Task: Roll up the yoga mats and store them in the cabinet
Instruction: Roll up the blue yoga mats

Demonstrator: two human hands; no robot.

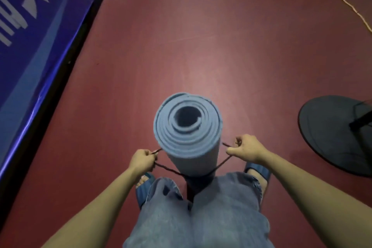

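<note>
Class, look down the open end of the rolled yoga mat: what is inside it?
Inside the yoga mat only its coiled layers around a dark hollow core show; the core's depths are shadowed and unseen.

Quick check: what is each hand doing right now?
Left hand: grips one end of the cord tied round the mat.
Right hand: pinches the other end.

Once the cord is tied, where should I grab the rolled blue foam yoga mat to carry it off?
Probably wrap the fingers around the upper body of the rolled blue foam yoga mat, coming in from the sides. It stands upright between the feet, its round wall bare above the dark cord that the left hand and right hand pull near the bottom.
</note>
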